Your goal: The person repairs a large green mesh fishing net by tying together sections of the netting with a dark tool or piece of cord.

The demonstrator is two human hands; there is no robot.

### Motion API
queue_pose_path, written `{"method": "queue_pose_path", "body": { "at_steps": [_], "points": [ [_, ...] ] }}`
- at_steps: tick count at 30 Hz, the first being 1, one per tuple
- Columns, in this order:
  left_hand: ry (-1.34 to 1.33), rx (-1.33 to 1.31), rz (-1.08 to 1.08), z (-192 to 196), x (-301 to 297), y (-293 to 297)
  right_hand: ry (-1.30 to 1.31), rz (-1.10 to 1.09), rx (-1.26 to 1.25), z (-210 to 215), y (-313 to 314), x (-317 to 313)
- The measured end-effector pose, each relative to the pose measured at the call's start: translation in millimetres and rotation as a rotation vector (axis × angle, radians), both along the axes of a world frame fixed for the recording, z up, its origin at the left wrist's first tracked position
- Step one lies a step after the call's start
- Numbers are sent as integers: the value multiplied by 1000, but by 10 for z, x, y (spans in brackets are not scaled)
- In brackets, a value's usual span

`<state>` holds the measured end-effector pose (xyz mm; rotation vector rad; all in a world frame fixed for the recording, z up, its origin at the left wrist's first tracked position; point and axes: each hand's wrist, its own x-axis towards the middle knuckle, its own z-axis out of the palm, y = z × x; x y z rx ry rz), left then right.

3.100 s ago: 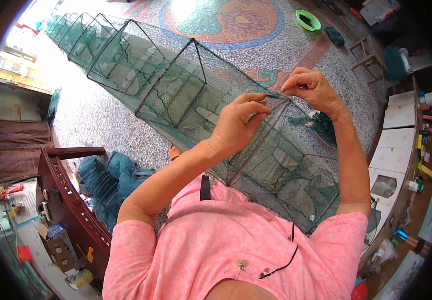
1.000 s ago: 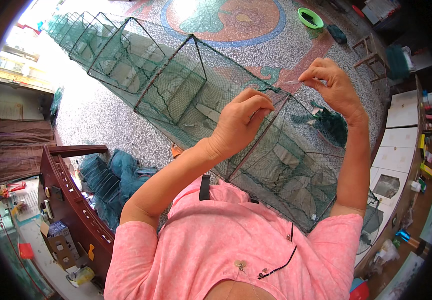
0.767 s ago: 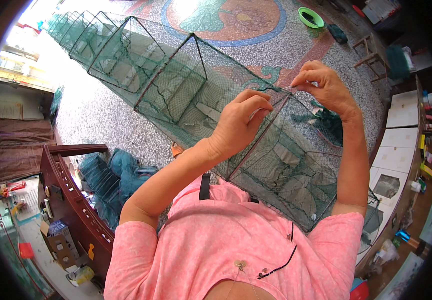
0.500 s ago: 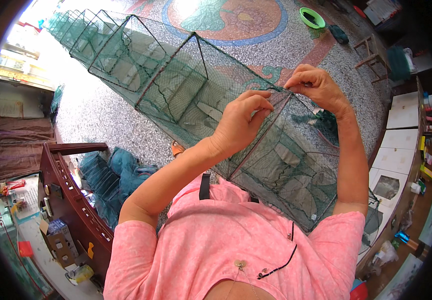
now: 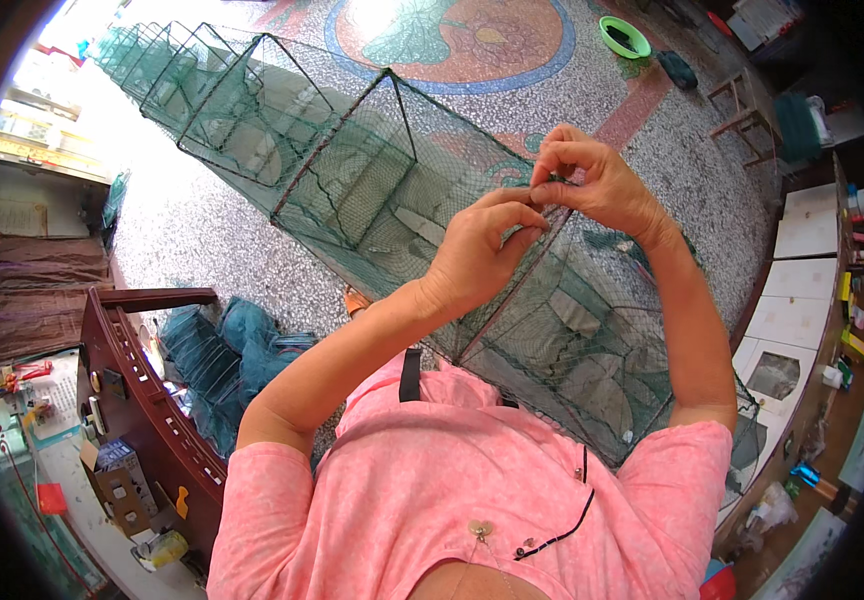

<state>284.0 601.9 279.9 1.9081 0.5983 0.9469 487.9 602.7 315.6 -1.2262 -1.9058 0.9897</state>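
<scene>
A long green mesh net trap (image 5: 357,195), held in shape by a row of square frames, stretches from the far left across my front to the lower right. My hands meet over the upper corner of one frame (image 5: 505,298). My left hand (image 5: 482,240) is pinched, thumb near forefinger, beside that corner. My right hand (image 5: 602,190) is closed in a pinch, its fingertips touching the left hand's fingertips. Whatever lies between the fingertips is too small to make out. The frame's corner is partly hidden behind the right hand.
Folded blue-green nets (image 5: 217,350) lie on the floor at left, beside a dark red wooden piece of furniture (image 5: 142,390). A bright green basin (image 5: 624,38) and a wooden stool (image 5: 742,105) stand at the far right. White cabinets (image 5: 797,290) line the right side.
My right hand has moved left from the frame's corner to meet my left hand's fingertips. The left hand has barely moved, and the net trap stays in place.
</scene>
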Motion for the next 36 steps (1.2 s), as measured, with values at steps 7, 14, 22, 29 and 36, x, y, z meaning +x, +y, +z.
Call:
{"method": "queue_pose_path", "body": {
  "at_steps": [7, 14, 22, 29, 36],
  "points": [
    [-83, -308, -30, 2, 45, -39, 308, -259, 367, 290, -64, -246],
    [-72, -202, -19, -42, 54, -25, 888, -4, 361, 917, -304, 257],
    [-49, 186, 29, 177, 213, 93, 258, -213, 1056, 863, -302, -101],
    [-63, -47, -54, 144, 232, 165, -46, -422, 840, 742, -290, 24],
    [-38, 39, 20, 119, 142, 50, -231, -293, 184, 457, -317, 441]
  ]
}}
